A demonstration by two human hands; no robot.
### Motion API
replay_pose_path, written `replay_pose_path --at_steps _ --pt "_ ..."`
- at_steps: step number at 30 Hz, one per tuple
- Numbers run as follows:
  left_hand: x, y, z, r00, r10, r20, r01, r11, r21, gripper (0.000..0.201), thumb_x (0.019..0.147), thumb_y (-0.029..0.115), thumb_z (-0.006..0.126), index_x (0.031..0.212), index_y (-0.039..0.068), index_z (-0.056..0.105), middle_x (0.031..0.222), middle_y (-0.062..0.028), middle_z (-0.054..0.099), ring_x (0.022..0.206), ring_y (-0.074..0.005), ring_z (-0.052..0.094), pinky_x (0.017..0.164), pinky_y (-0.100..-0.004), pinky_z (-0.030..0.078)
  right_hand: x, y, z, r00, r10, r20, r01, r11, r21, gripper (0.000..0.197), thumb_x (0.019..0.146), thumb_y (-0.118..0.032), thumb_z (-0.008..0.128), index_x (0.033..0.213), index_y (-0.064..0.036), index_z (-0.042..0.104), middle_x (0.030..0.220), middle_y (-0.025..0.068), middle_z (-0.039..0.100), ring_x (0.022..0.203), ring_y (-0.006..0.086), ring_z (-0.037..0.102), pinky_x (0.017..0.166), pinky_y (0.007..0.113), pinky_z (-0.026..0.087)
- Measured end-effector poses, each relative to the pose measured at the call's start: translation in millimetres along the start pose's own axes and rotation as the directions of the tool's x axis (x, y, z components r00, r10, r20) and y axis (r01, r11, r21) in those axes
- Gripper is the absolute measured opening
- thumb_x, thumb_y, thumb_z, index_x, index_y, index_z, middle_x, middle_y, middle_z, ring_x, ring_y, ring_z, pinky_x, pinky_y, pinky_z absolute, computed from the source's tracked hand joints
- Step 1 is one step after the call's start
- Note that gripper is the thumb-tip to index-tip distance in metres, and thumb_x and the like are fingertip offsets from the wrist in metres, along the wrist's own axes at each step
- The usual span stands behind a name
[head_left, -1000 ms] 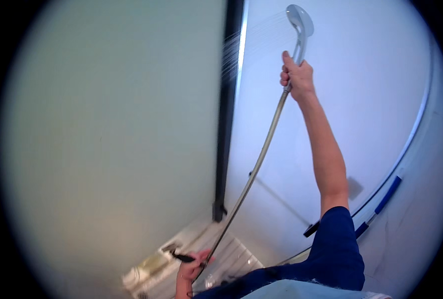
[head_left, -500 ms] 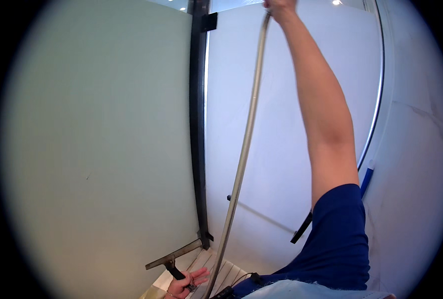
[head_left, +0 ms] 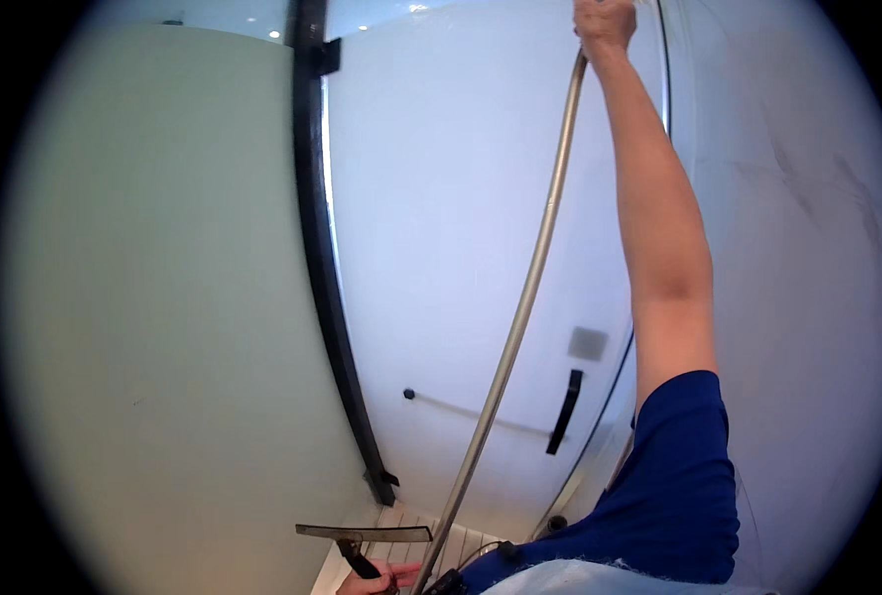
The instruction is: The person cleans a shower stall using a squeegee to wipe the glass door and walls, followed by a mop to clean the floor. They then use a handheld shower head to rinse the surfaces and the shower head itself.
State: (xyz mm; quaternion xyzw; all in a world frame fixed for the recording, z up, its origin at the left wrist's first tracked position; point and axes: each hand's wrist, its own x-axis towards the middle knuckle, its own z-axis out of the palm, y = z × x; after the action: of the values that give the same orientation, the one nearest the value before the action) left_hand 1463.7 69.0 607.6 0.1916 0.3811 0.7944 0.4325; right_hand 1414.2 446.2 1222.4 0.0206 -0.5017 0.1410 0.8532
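Observation:
My right hand (head_left: 605,28) is raised at the top edge, closed around the upper end of a silvery metal shower hose (head_left: 522,322). Whatever lies above that hand is cut off by the picture's edge. From there the hose runs in a slight curve down past my left hand (head_left: 374,582). Low in the picture, that hand is wrapped on the black handle of a squeegee (head_left: 362,534), with some fingers stretched toward the hose. The squeegee's long blade points up and lies almost level, close to the frosted glass panel (head_left: 173,297).
A black metal post (head_left: 324,268) divides the panel from a white frosted door (head_left: 441,218). On the door are a black handle (head_left: 565,412) and a thin bar (head_left: 481,412). A marbled wall (head_left: 788,327) stands at right, slatted flooring (head_left: 398,519) below.
The view has turned rightward, so the post and door sit farther left. My right hand shows more fully, farther right. The squeegee blade has gone from slanted to nearly level.

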Motion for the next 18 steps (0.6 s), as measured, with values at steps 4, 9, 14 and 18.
replay_pose_path --at_steps 4,9,14,18 --pt "14 -10 -22 0.977 0.003 0.213 0.017 0.995 -0.094 0.018 0.079 0.011 0.058 0.065 0.002 0.05 0.116 -0.0321 0.044 0.104 -0.0433 0.048 0.087 -0.052 0.037 -11 30 -53 0.972 0.203 0.122 -0.215 0.972 0.09 0.035 0.072 -0.027 0.068 0.074 0.0015 0.047 0.057 0.0101 0.052 0.048 0.0188 0.052 0.044 0.032 0.042" --pt "22 -38 -49 0.976 -0.025 0.216 0.062 0.984 -0.167 0.015 0.077 0.014 0.06 0.073 0.001 0.054 0.116 -0.033 0.042 0.103 -0.0466 0.047 0.087 -0.056 0.036 -96 80 -92 0.89 0.243 0.386 -0.236 0.97 -0.066 0.032 0.074 -0.024 0.067 0.073 -0.0021 0.044 0.054 0.0054 0.049 0.042 0.0121 0.046 0.036 0.027 0.037" --pt "16 -57 -68 0.986 -0.145 0.082 0.157 0.973 -0.171 0.017 0.077 0.014 0.061 0.072 0.0 0.052 0.114 -0.0331 0.044 0.1 -0.0465 0.049 0.086 -0.0557 0.038 -156 130 -96 0.884 0.009 0.467 0.021 0.998 -0.06 0.037 0.073 -0.032 0.064 0.07 0.0016 0.049 0.064 0.0112 0.053 0.065 0.0221 0.053 0.057 0.037 0.042" --pt "10 -62 -75 0.987 -0.158 0.028 0.161 0.971 -0.177 0.02 0.075 0.015 0.064 0.07 0.0 0.051 0.111 -0.0321 0.047 0.099 -0.0452 0.05 0.085 -0.0539 0.04 -154 157 -77 0.841 0.043 0.54 0.134 0.949 -0.284 0.039 0.071 -0.035 0.065 0.069 0.0006 0.049 0.061 0.0105 0.051 0.058 0.0208 0.049 0.054 0.036 0.04"
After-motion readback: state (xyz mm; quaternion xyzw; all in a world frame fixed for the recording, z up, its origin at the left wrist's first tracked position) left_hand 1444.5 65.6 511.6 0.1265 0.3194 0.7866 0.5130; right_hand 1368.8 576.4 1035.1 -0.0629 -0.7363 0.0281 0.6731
